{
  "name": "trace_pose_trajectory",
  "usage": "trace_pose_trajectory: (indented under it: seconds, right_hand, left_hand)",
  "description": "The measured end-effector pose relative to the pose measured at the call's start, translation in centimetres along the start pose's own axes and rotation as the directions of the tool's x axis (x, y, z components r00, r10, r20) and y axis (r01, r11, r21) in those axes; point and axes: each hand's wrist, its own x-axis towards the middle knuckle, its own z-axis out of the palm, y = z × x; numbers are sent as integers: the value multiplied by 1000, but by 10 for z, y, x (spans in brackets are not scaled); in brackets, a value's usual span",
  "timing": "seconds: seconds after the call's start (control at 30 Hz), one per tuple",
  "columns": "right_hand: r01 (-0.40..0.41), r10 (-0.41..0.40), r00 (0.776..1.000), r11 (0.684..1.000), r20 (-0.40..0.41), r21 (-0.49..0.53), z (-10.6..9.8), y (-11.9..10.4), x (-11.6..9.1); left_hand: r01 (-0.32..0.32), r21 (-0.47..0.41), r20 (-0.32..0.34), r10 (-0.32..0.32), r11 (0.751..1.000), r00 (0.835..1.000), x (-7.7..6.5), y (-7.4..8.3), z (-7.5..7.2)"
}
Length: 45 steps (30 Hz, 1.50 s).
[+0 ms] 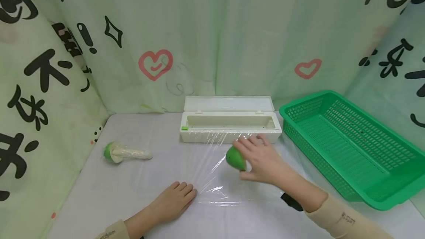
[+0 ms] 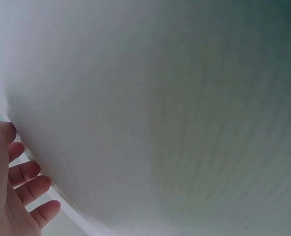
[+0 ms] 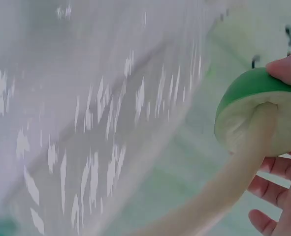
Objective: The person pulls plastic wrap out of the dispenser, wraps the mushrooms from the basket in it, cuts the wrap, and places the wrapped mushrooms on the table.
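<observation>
My right hand (image 1: 260, 159) grips a mushroom (image 1: 236, 158) by its green cap, above a stretch of clear cling film (image 1: 217, 189). In the right wrist view, thumb and fingers lie on opposite sides of the mushroom cap (image 3: 253, 93), and its long pale stem points away from the palm. The film runs from a white dispenser box (image 1: 230, 137) toward the front of the table. My left hand (image 1: 176, 200) rests on the table at the film's left front corner, where creases run toward its fingertips. The left wrist view shows its fingertips (image 2: 46, 212) touching the white surface.
At the left lies another green-capped mushroom (image 1: 109, 152), its pale stem wrapped in film. The dispenser's lid (image 1: 229, 103) stands raised at the back. A green plastic basket (image 1: 346, 196) is on the right. Printed curtains (image 1: 259, 47) enclose the white-covered table (image 1: 99, 194).
</observation>
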Motion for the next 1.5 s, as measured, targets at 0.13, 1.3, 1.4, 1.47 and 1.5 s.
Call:
trace_pose_trajectory:
  seconds: [0.13,1.3,1.4,1.47,1.5]
  right_hand:
    - [94,-95,995,995,41,25,23,-33,4]
    - [4,-58,954,983,294,182,71,-50,-1]
    - [13,-69,964,977,257,211,65,-44,-4]
    - [11,-66,971,972,229,233,59,-39,-8]
    - [7,-60,975,970,213,243,57,-36,-11]
  left_hand:
    - [6,7,10,-6,1000,1000,0,1,0]
    - [-16,40,-58,19,999,998,0,0,3]
    - [-13,36,-51,15,999,999,0,0,2]
    - [-12,32,-49,13,999,999,0,0,2]
    - [-11,31,-48,13,999,999,0,0,2]
